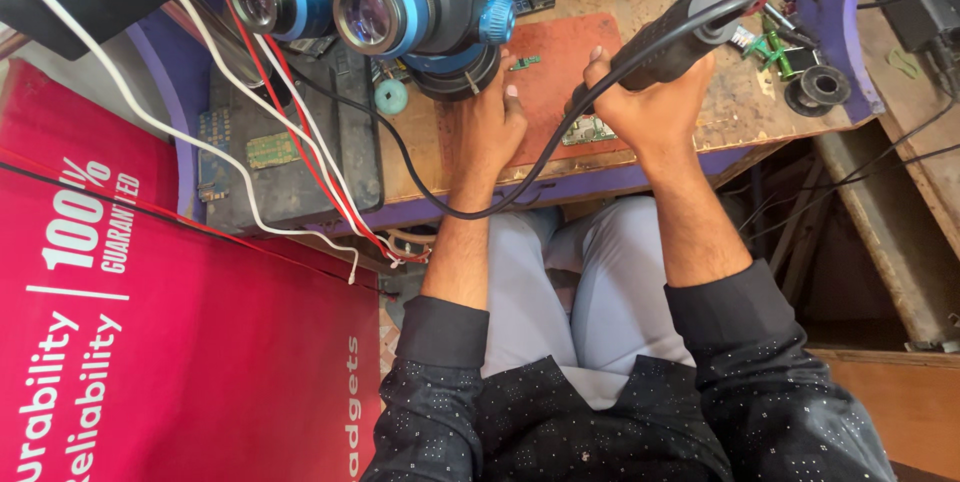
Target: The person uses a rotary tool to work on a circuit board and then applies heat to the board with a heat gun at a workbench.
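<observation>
Setting (head view): worn wooden desk [430,157] with a purple edge runs across the upper half of the frame; a red mat [560,62] lies at its centre, and a red printed banner [150,342] fills the lower left.
Optics: stereo microscope [400,2] with blue-ringed eyepieces hangs over the upper centre-left, its lens barrel just left of the mat.
Right hand [650,107]: fingers clamped round a black hot-air handle [680,37]; grip closed.
Handle axis: long axis runs from the upper right of the frame down to the lower left, its cable end uppermost; the nozzle is hidden behind the hand.
Cable [520,187]: black, leaves the handle's top, loops down past the desk edge and back up to the left.
Circuit board [590,129]: small, green and silver, on the mat's lower edge, just left of and below the right hand; touching or not cannot be told.
Left hand [492,122]: rests on the mat's left margin, fingers together and pointing up-frame; whether they pinch anything cannot be told.
Governing relation: board lies between both hands, nearer the right.
Secondary parts: small green board [525,62] at upper mat; black reel [820,87] at upper right.
</observation>
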